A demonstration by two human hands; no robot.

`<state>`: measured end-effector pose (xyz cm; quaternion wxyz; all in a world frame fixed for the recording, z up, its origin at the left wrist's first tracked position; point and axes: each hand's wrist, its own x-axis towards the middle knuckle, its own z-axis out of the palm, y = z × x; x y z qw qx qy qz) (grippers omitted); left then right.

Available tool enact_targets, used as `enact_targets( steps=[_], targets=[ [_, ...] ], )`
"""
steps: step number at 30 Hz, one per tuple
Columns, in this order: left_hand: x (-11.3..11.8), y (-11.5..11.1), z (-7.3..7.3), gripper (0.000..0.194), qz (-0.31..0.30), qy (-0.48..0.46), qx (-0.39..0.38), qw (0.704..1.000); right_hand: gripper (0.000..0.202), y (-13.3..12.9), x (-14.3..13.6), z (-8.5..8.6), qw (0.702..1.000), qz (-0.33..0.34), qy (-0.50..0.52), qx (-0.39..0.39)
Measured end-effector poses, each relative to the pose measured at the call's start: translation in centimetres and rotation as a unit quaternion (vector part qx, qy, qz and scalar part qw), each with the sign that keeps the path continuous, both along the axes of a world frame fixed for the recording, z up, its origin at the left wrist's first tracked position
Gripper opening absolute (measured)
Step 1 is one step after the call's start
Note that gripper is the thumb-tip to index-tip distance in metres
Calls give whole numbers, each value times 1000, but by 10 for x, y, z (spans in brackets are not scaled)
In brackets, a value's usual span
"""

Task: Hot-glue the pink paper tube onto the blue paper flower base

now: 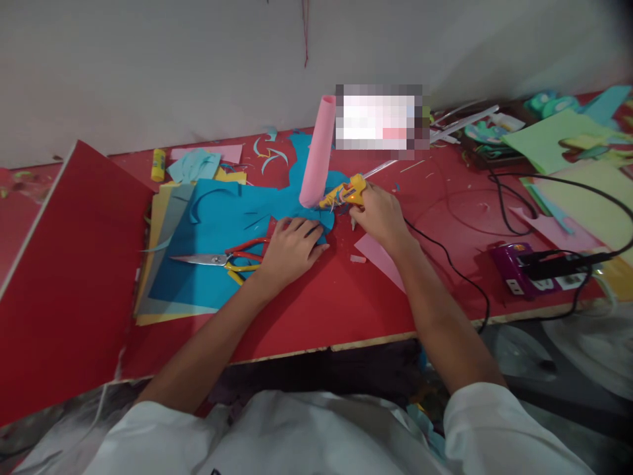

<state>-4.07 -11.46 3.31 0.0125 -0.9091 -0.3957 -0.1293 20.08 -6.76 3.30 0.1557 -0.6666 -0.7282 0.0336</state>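
My left hand (295, 244) lies open, fingers stretched out over the edge of the blue paper (212, 224). Close to its wrist, scissors (212, 259) with red and yellow handles rest on that paper, partly under the hand. My right hand (380, 214) is closed around a yellow hot glue gun (354, 189). The gun's front end points left, near the bottom of a pink paper tube (318, 152) that stands upright on a cut blue paper shape (297, 175). Whether the gun's tip touches the tube I cannot tell. A clear glue stick (378, 169) sticks out behind the gun.
A purple power socket (518, 270) with a plugged-in black cord (445, 247) is at the right. Green and pink papers (544, 142) lie beyond it. A red board (74, 277) rises at the left, near a yellow glue stick tube (158, 165). Paper scraps dot the red table (306, 316).
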Motion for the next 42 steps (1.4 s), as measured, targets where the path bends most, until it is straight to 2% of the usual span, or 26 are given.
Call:
enact_targets(
  steps=[14,42],
  targets=[
    [1,-1,1,35,4,0,-1,1000,38,1,1,0,1000,-22,-5,-5],
    [1,0,1,37,3,6,9,1000,39,-3,-11,-5,1000,4,5,19]
  ],
)
